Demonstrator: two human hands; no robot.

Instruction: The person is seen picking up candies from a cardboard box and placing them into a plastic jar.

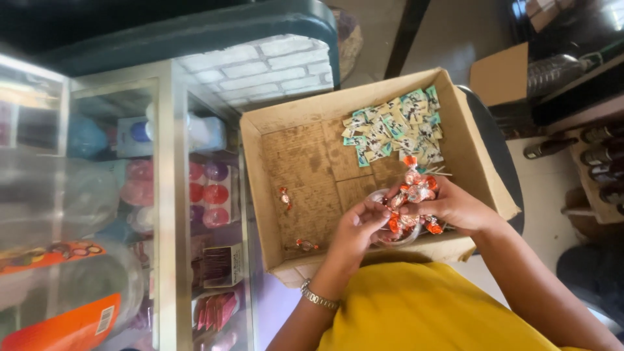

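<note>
An open cardboard box point(266, 188) rests in front of me. My right hand point(455, 209) grips a bunch of orange-and-silver wrapped candies point(416, 185) over the box's near right corner. My left hand point(356, 234), with a metal wristband, pinches more of the same candies just below, above what looks like a clear plastic cup point(398, 239), partly hidden by my fingers. Two loose wrapped candies lie on the box floor, one point(285, 197) near the left wall and one point(305, 245) near the front. A heap of small green-and-white sachets point(393, 127) fills the far right corner.
A glass display cabinet point(169, 195) with round pink and purple items stands to the left. Clear plastic jars point(65, 305) sit on its top. Dark bottles point(601, 156) lie on a shelf at the right, beside another cardboard box point(500, 75).
</note>
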